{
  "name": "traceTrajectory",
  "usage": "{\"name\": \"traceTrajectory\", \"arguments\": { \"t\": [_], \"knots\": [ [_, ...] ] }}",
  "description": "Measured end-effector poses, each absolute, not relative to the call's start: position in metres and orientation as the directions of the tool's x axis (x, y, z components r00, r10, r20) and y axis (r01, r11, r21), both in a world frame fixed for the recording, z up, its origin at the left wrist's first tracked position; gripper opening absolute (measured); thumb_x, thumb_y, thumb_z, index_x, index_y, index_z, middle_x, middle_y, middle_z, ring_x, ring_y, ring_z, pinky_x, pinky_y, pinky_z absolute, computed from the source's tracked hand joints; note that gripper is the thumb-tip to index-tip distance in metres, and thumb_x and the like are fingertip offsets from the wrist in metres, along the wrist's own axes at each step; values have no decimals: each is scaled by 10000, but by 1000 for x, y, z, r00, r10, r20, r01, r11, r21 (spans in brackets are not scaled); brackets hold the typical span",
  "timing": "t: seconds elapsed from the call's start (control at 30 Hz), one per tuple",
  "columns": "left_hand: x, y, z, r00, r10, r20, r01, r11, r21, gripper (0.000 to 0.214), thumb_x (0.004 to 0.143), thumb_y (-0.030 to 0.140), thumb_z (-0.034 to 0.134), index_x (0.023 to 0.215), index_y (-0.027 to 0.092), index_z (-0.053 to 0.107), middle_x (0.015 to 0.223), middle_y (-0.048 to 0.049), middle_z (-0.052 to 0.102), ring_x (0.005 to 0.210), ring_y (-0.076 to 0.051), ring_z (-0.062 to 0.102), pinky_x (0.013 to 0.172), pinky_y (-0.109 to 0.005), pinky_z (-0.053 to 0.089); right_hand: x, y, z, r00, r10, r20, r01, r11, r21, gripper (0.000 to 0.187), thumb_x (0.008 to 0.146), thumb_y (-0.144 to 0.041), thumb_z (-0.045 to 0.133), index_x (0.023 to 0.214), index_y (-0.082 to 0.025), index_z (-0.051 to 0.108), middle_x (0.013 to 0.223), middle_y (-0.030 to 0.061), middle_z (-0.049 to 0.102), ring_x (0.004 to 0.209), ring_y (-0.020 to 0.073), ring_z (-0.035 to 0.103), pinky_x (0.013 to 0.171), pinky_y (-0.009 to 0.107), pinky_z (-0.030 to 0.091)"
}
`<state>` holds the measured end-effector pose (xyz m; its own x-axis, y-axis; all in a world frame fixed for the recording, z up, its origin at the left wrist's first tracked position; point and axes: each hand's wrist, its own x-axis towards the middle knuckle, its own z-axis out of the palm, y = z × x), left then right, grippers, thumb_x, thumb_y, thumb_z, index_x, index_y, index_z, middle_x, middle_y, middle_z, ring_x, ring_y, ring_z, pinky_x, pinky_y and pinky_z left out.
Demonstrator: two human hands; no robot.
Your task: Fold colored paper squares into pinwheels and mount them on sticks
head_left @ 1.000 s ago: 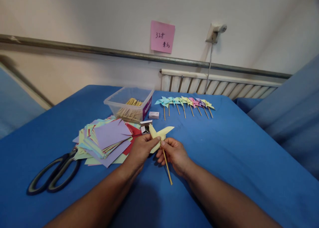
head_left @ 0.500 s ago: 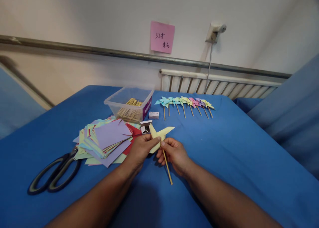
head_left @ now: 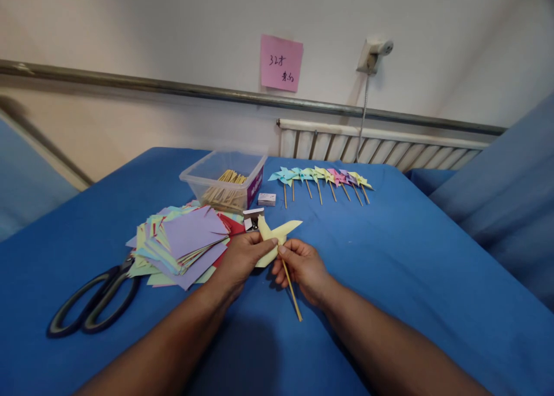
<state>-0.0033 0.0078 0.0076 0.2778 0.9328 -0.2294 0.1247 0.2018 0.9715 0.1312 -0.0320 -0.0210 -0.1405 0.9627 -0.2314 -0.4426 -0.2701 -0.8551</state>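
Note:
My left hand pinches the centre of a pale yellow paper pinwheel, fingers closed on the folded paper. My right hand grips the thin wooden stick that runs from the pinwheel's centre down toward me. Both hands meet just above the blue cloth, thumbs almost touching. A stack of coloured paper squares lies just left of my left hand.
Black scissors lie at the near left. A clear plastic box of sticks stands behind the paper, with a small white box and an open pin box near it. Several finished pinwheels lie in a row farther back.

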Motion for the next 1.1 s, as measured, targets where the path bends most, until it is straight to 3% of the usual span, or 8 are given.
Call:
{"name": "traceTrajectory", "arguments": {
  "t": [0.6, 1.1],
  "knots": [
    [-4, 9, 8, 312, 916, -252, 41, 252, 967, 315, 641, 425, 722, 665, 120, 647, 482, -32, 612, 438, -162, 553, 452, -265, 379, 131, -32, -20, -135, 961, -240, -433, -275, -858, 430, 662, -546, 719, 724, -177, 505, 525, -18, 648, 359, 92, 553, 336, 159, 389],
    [-5, 8, 10, 387, 883, -265, 8, 284, 959, 304, 685, 419, 693, 654, 120, 644, 481, -53, 622, 449, -180, 568, 456, -274, 389, 131, -32, -19, -132, 964, -231, -404, -265, -876, 431, 664, -554, 703, 710, -182, 491, 508, -36, 630, 327, 66, 505, 311, 140, 364]
  ]
}}
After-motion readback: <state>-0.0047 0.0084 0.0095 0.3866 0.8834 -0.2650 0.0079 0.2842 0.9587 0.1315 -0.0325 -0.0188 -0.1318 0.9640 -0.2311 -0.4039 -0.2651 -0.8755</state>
